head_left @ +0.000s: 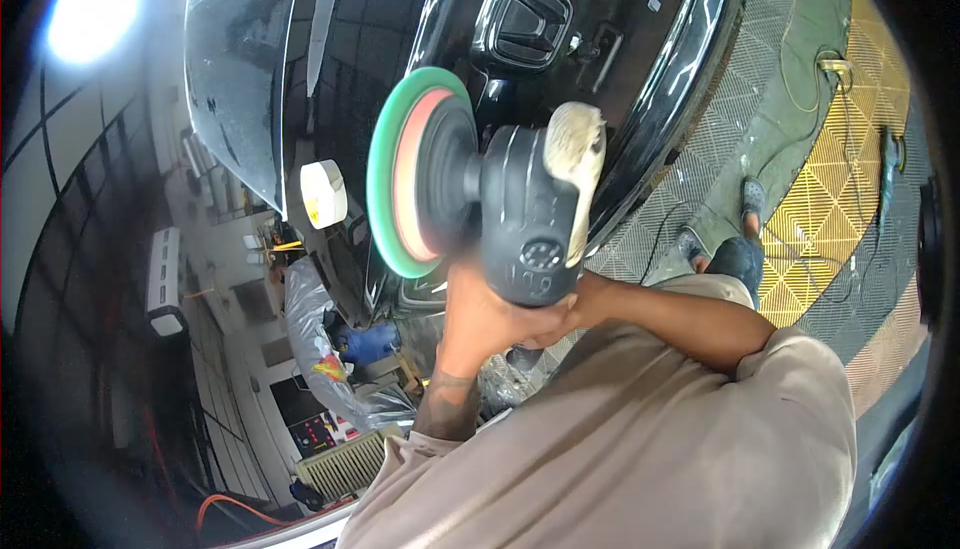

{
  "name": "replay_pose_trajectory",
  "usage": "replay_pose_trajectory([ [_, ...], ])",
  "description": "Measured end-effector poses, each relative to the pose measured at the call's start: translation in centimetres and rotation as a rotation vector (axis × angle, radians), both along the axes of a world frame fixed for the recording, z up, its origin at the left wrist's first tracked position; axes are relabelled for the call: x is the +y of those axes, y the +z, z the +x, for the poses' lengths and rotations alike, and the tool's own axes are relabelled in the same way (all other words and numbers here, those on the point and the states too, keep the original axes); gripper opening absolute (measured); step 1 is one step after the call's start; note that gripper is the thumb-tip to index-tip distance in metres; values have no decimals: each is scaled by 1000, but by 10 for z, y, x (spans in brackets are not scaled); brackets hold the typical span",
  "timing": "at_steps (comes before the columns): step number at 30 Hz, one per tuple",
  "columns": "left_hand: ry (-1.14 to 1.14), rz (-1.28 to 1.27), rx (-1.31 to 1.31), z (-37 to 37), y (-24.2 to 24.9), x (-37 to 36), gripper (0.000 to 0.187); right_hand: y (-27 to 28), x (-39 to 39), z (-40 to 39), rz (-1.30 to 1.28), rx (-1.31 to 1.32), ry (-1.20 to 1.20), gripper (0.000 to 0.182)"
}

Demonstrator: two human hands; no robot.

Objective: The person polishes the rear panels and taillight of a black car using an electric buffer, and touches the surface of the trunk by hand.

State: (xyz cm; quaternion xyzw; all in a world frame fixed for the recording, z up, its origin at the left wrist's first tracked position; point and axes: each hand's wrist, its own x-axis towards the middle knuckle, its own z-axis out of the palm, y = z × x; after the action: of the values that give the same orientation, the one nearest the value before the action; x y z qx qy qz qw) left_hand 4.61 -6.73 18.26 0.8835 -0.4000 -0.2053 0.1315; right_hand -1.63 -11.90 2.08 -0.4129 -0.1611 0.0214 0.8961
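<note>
A black polisher [528, 219] is held up in front of my body, its round pad [384, 174] turned to the left. The pad has a green outer face and a pink layer behind it. A cream-coloured patch [574, 144] runs along the machine's upper side. My left hand [500, 317] is wrapped round the polisher's lower end. My right hand [588, 299] meets it from the right, closed at the same end, its fingers largely hidden. Beyond the polisher is a glossy black car panel [630, 59] with an H-shaped emblem [527, 19]; pad contact with it cannot be judged.
A person's leg and shoes [752, 199] show at right on grey and yellow floor tiles [815, 179], where cables [850, 139] lie. Clear plastic sheeting [310, 319] and a blue container [368, 343] are at lower left. A bright lamp [93, 9] shines at upper left.
</note>
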Motion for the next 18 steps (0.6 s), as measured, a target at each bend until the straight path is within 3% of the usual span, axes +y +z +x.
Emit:
replay_pose_trajectory([
  [7,13,29,67,-2,6,-2,40,1,6,-3,16,53,-76,57],
  [9,17,8,64,-4,8,-9,37,6,-5,-3,-7,119,44,60],
  [13,-31,43,-19,-8,18,-24,36,5,-10,1,-21,65,44,65],
  [18,-76,1,-55,-11,32,-68,37,28,-54,-5,145,46,12,73],
])
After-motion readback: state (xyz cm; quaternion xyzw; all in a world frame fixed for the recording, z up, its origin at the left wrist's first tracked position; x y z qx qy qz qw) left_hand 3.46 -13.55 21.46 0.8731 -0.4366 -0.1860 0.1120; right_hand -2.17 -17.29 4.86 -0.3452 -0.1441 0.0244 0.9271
